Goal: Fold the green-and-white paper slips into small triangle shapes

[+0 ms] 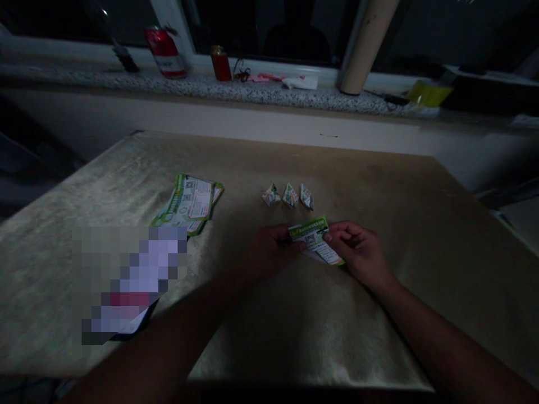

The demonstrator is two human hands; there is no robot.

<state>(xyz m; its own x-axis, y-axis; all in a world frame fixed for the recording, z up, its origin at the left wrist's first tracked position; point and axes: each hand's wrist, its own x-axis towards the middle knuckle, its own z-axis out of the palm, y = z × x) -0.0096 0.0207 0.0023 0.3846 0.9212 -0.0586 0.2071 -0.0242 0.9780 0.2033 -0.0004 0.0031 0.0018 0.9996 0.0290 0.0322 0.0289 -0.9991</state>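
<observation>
A green and white printed paper card [315,240] lies between both of my hands on the cloth-covered table [379,185]. My left hand [269,250] pinches its left end, fingers closed on the paper. Its right end is held by my right hand [357,250], thumb and fingers closed on it. Just beyond the card, three small folded paper pieces [288,196] stand in a row. A stack of the same printed cards [190,203] lies to the left of them.
A phone-like flat object [126,280], blurred out, lies at the front left of the table. Behind the table runs a stone windowsill [252,90] with a red can [166,51], a small red container [220,63], a cardboard tube [367,42] and scraps.
</observation>
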